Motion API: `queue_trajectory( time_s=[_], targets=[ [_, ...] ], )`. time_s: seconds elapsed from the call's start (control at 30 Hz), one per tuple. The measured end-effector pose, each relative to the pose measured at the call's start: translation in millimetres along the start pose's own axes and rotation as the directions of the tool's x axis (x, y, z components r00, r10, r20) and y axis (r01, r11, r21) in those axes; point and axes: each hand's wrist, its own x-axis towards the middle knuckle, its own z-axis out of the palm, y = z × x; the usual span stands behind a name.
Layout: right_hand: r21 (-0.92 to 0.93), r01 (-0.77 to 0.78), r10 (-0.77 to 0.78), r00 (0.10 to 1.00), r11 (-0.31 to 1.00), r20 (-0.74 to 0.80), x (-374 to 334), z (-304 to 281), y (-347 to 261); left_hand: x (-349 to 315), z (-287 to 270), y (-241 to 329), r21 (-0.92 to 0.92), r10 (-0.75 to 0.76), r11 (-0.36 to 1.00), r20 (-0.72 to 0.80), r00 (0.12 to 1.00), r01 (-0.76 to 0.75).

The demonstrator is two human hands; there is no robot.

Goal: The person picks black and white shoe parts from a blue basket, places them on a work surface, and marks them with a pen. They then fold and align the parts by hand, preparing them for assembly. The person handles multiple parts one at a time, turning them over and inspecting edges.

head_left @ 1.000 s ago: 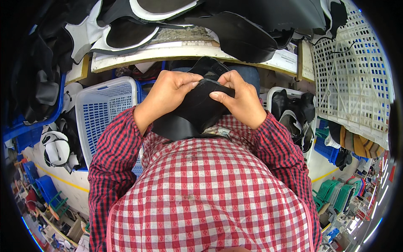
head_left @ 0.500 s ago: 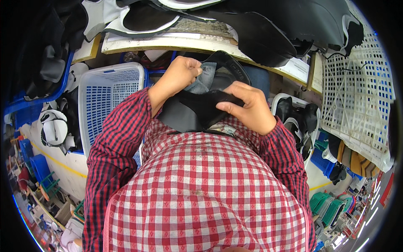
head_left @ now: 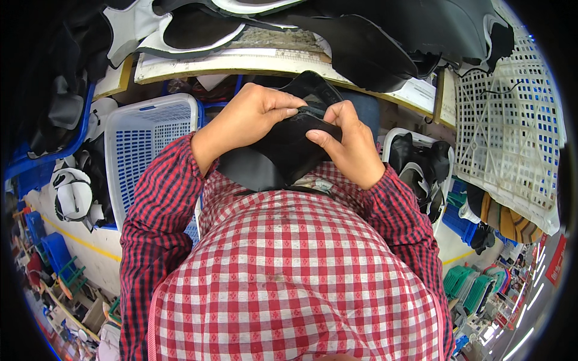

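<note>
A black shoe upper rests in my lap, its smooth front part toward me and a dark flap standing up at the far side. My left hand comes from the left, thumb and forefinger pinched on the upper's far rim. Across from it, my right hand is bent round the right side of the same rim, thumb in front and fingers behind. The two hands are close together. Whatever lies inside the fold between the fingertips is mostly hidden.
Ahead stands a workbench piled with black and white upper pieces. A white-and-blue basket is at my left. To the right are a white bin holding black pieces and a tall white mesh crate.
My left hand has moved right and down, from holding a grey-blue fuzzy lining to pinching the upper's rim. The lining is now mostly out of sight. My right fingers have closed on the rim.
</note>
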Motion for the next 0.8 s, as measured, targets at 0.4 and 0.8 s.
queue_trajectory(
  time_s=[0.4, 0.8],
  targets=[
    [0.037, -0.019, 0.019, 1.000, 0.999, -0.005, 0.0, -1.2, 2.0, 0.9, -1.4, 8.5, 0.100, -0.006, 0.995, 0.067, 0.998, 0.000],
    [0.158, 0.079, -0.085, 0.996, 0.984, 0.035, 1.8, -6.9, 7.3, 3.9, -16.4, -21.0, -0.446, -0.060, 0.858, 0.405, 0.912, 0.254]
  ],
)
